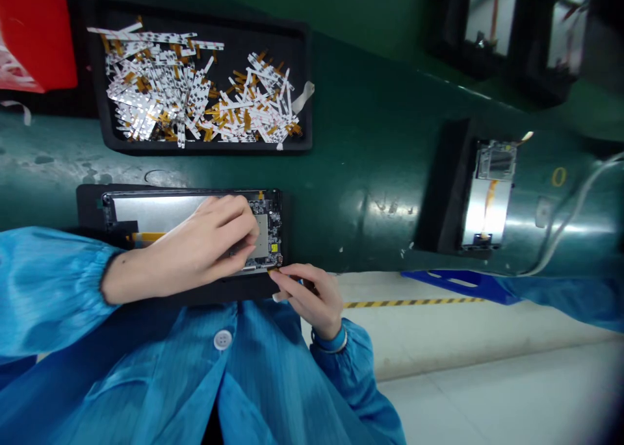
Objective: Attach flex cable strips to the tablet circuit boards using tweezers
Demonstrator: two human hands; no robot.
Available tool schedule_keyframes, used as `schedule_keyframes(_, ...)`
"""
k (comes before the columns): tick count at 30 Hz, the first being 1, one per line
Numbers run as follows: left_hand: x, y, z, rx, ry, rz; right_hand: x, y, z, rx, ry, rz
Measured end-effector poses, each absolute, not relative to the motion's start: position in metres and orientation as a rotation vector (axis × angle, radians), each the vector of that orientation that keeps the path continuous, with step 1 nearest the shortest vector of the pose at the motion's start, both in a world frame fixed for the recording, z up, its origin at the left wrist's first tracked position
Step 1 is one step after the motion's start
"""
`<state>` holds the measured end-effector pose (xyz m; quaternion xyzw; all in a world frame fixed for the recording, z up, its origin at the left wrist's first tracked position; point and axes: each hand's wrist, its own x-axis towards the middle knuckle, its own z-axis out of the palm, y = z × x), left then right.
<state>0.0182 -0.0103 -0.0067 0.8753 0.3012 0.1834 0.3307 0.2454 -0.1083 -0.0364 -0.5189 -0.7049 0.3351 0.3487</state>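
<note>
At four o'clock on the device (156, 206), right fingers (298, 289) are apparently pinching and aligning an amber tab (272, 271), seemingly needing steady placement. Left fingers (238, 227) are curling, hold hidden.

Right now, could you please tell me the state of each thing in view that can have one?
Near device: opened, circuit board exposed.
Left hand: curled over near device.
Right hand: fingers bent, tips at the near device's corner.
Far device: opened, amber ribbon showing.
Black tray: uncovered, heaped with strips.
Red container: cut off, state unclear.
White cable: curved.
</note>
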Motion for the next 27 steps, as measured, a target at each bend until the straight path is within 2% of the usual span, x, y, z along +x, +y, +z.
schedule_keyframes(8, 0.02, -0.01, -0.009, 2.34, 0.795, 0.481, 0.249, -0.114, -0.048, -1.165, -1.969, 0.676)
schedule_keyframes(15, 0.021, -0.01, -0.01, 2.348, 0.78, 0.469, 0.256, -0.125, -0.056, -1.189, -2.052, 0.663)
schedule_keyframes(23, 0.02, -0.01, -0.01, 2.351, 0.775, 0.465, 0.251, -0.119, -0.052, -1.131, -2.086, 0.44)
schedule_keyframes(27, 0.019, -0.01, -0.011, 2.352, 0.778, 0.463, 0.251, -0.12, -0.053, -1.107, -2.077, 0.465)
